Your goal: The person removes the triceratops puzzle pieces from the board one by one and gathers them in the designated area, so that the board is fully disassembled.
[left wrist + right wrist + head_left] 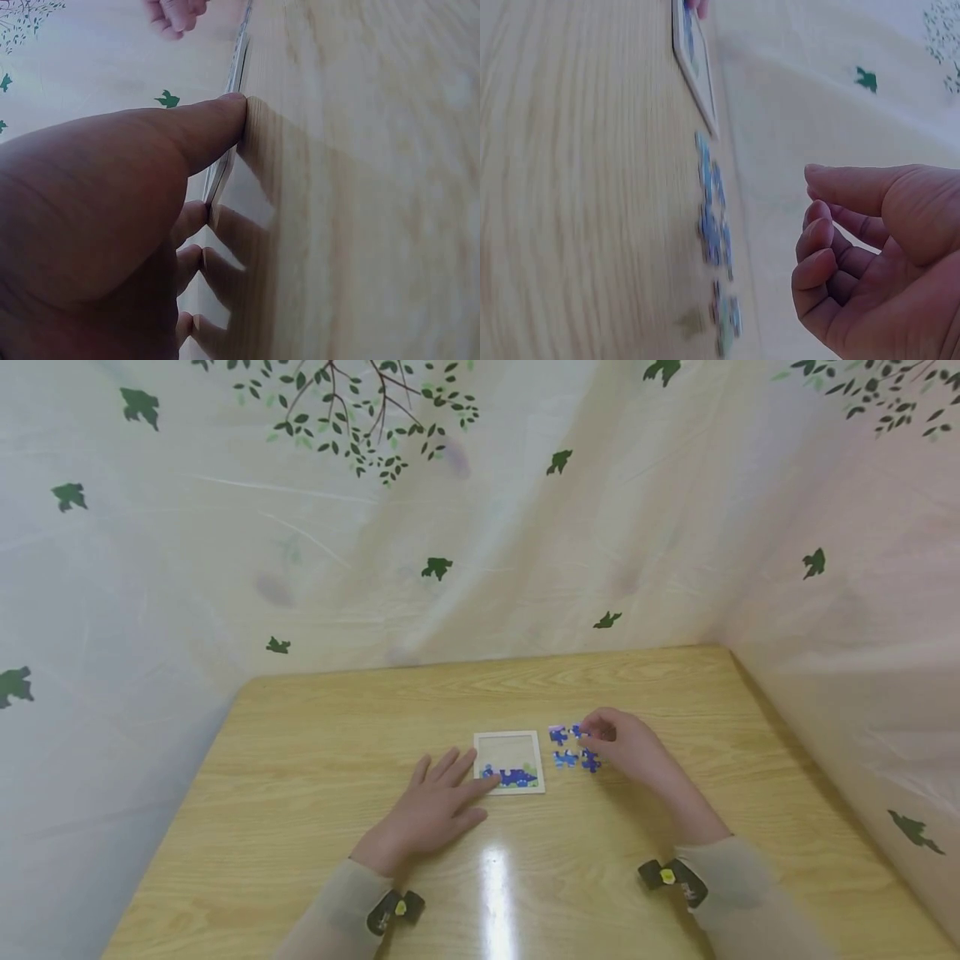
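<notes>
A small white-rimmed square puzzle frame (506,734) lies on the table with a row of joined blue and green puzzle pieces (517,777) along its near side. My left hand (427,814) is spread flat at its left, fingers fairly straight, one finger reaching over the near-left corner. In the left wrist view, fingertips (234,105) rest at the frame's edge. Loose blue puzzle pieces (566,759) lie to the right of the frame. Over them is my right hand (626,747), fingers loosely bent, thumb and index finger apart. Nothing shows between its fingers in the right wrist view.
The wooden table (337,735) carries the frame and pieces. A pale curtain (510,527) printed with leaves and branches hangs behind and at the sides. More loose pieces (726,322) lie farther right, partly hidden by my right hand in the head view.
</notes>
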The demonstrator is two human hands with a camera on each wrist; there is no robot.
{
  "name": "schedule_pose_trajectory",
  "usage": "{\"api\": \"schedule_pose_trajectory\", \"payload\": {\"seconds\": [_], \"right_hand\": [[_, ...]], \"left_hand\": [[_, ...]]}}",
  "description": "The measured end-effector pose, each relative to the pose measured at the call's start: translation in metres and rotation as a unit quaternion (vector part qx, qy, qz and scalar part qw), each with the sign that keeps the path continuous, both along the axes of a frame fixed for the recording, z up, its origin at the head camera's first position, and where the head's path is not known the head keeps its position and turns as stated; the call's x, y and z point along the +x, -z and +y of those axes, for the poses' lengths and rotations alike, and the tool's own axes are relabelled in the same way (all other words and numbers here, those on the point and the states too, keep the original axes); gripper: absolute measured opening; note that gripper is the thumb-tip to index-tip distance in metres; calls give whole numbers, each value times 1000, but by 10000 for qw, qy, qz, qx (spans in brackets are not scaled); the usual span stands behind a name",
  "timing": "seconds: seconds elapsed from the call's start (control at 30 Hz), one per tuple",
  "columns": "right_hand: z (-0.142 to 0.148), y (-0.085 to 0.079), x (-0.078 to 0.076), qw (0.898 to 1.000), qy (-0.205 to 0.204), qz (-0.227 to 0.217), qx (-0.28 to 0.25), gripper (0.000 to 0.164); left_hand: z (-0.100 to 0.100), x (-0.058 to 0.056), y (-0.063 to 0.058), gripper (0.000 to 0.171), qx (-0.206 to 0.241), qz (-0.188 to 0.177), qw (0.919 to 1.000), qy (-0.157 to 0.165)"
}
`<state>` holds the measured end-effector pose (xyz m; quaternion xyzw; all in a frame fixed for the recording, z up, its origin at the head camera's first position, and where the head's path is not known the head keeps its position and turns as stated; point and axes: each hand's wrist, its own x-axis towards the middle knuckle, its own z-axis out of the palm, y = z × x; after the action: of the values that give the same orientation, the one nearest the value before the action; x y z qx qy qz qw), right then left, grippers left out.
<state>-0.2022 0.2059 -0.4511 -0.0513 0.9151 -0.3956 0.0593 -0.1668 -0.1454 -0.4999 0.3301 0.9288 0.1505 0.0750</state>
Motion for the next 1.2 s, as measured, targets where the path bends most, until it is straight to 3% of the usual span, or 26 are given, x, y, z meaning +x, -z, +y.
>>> {"api": "schedule_pose_trajectory", "payload": {"seconds": [0.4,0.63,0.9,1.2], "right_hand": [[-48,6,-7,9967,-682,2,-441,17],[-69,9,-9,9949,-954,-112,-323,15],[-91,12,-6,9929,-1144,-167,-282,13],[-107,16,-6,9910,-1304,-171,-230,19]], "left_hand": [[2,-1,-1,60,-85,43,9999,-52],[2,-3,0,64,-177,58,9997,-147],[3,-4,-1,81,-271,19,9989,-386],[2,-5,0,86,-260,-25,9988,-414]]}}
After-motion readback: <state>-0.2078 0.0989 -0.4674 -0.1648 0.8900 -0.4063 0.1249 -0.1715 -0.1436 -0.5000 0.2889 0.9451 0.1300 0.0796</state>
